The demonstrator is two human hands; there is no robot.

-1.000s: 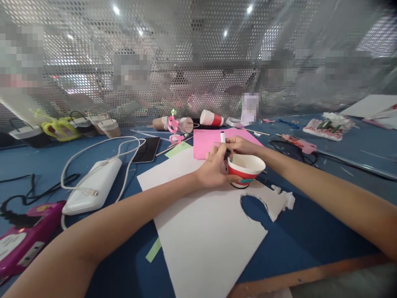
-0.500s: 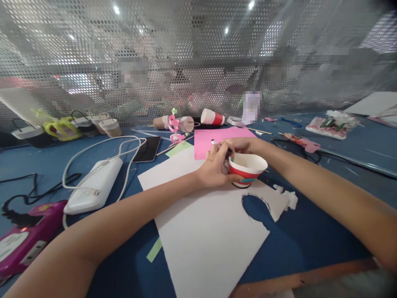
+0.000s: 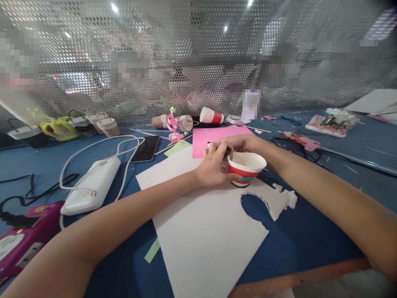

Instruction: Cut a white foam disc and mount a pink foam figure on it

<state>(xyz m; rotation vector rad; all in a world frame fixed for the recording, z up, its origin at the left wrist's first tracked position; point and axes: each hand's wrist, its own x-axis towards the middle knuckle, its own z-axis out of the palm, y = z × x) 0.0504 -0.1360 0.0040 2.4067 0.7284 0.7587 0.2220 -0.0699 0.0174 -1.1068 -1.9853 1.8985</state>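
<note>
A red and white paper cup [image 3: 246, 170] stands on a white sheet [image 3: 204, 231], its open rim upward. My left hand [image 3: 214, 167] is closed on the cup's left side, the thumb lying along its lower wall. Behind the cup, my right hand [image 3: 237, 143] is closed round a dark marker [image 3: 228, 150], mostly covered by fingers. Where the marker's tip touches cannot be seen. A black curved line shows on the sheet at the cup's base. The sheet has a rounded cutout with ragged edges on its right.
Pink paper [image 3: 201, 140] lies behind my hands, with stacked paper cups [image 3: 211, 116] beyond. To the left are a phone [image 3: 145, 148], a white power bank [image 3: 93, 186] with cable and a purple power strip [image 3: 27, 240]. A glue gun [image 3: 299, 140] lies right. Perforated metal [image 3: 186, 49] closes the back.
The marker's white end has dipped slightly, and my fingers have shifted a little around it. The cup and sheet stay in place; the whole view has moved slightly.
</note>
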